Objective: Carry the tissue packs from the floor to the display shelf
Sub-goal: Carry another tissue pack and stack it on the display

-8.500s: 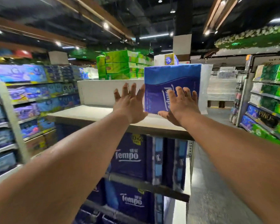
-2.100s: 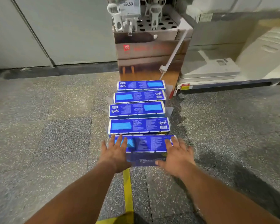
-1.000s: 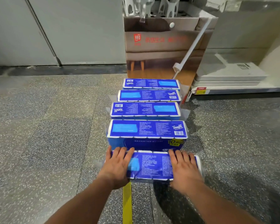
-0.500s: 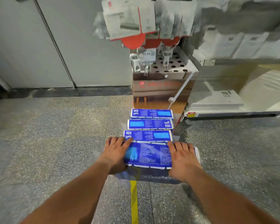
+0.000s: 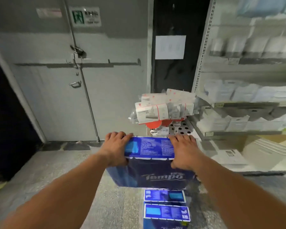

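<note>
Slippage worries us: our left hand (image 5: 116, 148) and right hand (image 5: 183, 151) clamp the tissue pack (image 5: 151, 162) by its ends, off the floor (image 5: 56, 179). Two packs (image 5: 165, 204) at 6 o'clock could trip us.

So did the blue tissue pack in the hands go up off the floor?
Yes. The held tissue pack has risen clear of the floor and now hangs above the packs left there.
</note>
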Tool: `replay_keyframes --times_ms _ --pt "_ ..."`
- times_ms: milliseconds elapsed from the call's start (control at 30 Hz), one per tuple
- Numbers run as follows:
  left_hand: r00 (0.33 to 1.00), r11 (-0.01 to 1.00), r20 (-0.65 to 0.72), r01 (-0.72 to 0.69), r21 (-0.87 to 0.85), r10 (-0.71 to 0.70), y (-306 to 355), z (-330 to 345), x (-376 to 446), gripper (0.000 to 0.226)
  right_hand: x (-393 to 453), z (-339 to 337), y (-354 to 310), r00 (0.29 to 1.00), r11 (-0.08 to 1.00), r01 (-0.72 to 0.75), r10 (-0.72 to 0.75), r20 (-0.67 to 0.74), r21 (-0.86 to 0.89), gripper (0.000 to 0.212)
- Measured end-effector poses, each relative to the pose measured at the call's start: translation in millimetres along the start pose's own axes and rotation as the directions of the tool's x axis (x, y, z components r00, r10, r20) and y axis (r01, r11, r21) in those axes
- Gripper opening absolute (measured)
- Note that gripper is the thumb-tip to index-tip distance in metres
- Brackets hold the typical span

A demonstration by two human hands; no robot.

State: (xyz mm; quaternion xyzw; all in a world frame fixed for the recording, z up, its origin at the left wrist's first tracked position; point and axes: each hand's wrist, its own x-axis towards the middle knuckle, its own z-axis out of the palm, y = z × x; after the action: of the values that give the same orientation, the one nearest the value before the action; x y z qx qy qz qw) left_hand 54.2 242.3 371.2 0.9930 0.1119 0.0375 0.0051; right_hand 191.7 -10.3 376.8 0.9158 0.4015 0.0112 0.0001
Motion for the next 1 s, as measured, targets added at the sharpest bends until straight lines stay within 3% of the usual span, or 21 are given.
replay_keyframes --times_ms 233,600,733,1000 --pt "0.986 0.991 -0.151 0.089 0.1 -0.073 -77 -122 -10 0.116 53 -102 -63 0.983 0.993 0.093 -0.079 -0.167 0.074 0.115" --pt "0.932 0.929 -0.218 0.328 0.174 -0.288 -221 -160 13 0.116 226 -132 -161 0.912 0.935 0.348 -0.321 -0.254 0.066 0.113" --pt "0.886 0.88 -0.253 0.438 0.184 -0.388 -281 -179 22 0.115 306 -153 -210 0.874 0.899 0.436 -0.414 -0.254 0.037 0.114" --pt "0.74 0.739 -0.295 0.659 0.141 -0.604 -389 -200 -13 0.111 415 -171 -343 0.725 0.753 0.658 -0.631 -0.276 0.006 0.114"
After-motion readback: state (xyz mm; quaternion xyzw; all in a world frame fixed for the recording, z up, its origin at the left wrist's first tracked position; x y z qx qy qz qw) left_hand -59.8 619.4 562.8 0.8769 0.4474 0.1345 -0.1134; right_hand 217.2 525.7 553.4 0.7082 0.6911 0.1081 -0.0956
